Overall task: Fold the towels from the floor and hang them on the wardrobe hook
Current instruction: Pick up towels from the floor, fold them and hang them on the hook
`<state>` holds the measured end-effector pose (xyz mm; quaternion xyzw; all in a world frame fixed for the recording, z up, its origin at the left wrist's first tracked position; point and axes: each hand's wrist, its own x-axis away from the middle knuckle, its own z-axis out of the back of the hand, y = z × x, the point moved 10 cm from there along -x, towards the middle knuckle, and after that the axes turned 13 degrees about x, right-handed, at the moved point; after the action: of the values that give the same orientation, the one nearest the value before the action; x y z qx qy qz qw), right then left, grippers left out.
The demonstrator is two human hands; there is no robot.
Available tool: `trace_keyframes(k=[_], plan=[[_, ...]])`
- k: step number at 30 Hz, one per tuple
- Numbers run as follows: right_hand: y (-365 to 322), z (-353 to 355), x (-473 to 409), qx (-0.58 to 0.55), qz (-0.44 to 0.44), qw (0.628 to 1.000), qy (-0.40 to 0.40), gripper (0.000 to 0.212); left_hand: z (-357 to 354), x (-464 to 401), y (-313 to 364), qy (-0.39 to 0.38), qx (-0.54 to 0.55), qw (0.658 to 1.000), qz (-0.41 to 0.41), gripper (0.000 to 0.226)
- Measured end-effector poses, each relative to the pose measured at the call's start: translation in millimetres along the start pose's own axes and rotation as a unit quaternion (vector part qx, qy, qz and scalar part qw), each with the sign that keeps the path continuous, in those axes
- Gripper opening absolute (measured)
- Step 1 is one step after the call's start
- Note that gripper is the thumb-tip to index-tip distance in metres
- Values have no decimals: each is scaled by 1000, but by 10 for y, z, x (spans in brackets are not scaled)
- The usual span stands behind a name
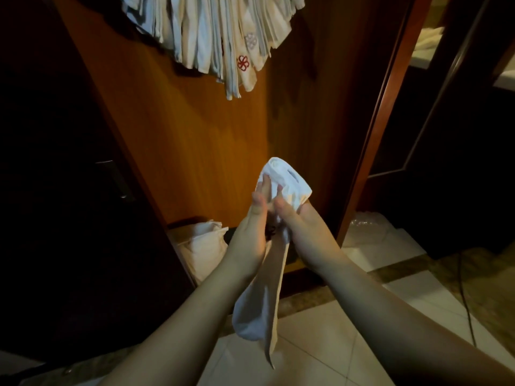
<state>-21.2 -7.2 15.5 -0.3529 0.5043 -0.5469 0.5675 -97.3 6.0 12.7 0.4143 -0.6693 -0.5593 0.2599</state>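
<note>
Many folded towels (211,37) already hang far up on the wardrobe (195,140), both hands' grip, left hand (248,235) and right hand (309,232), closed on one towel (281,182), more towels (203,243) left on the floor (320,344).

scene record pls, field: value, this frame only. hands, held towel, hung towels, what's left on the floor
left hand: gripping the held towel, fingers up
right hand: gripping the same towel, close beside the left
held towel: white, bunched at the top above the fingers, long tail hanging down between the forearms
hung towels: many, white and cream, fanned against the wardrobe door; some carry a red flower mark
hook: not visible
floor pile: pale cloth at the foot of the wardrobe
floor: light tiles
</note>
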Motion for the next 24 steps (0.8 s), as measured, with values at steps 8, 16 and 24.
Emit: trace_keyframes(k=[8,16,24], plan=[[-96,447,-257,-75,-45,994,66,37,248,-9,440,22,52,993,-103,71],[-993,528,-528,238,103,965,-32,37,319,-387,883,2,-117,992,-47,38],[-1341,625,-450,260,182,948,-9,82,76,-502,985,-78,8,996,-52,37]])
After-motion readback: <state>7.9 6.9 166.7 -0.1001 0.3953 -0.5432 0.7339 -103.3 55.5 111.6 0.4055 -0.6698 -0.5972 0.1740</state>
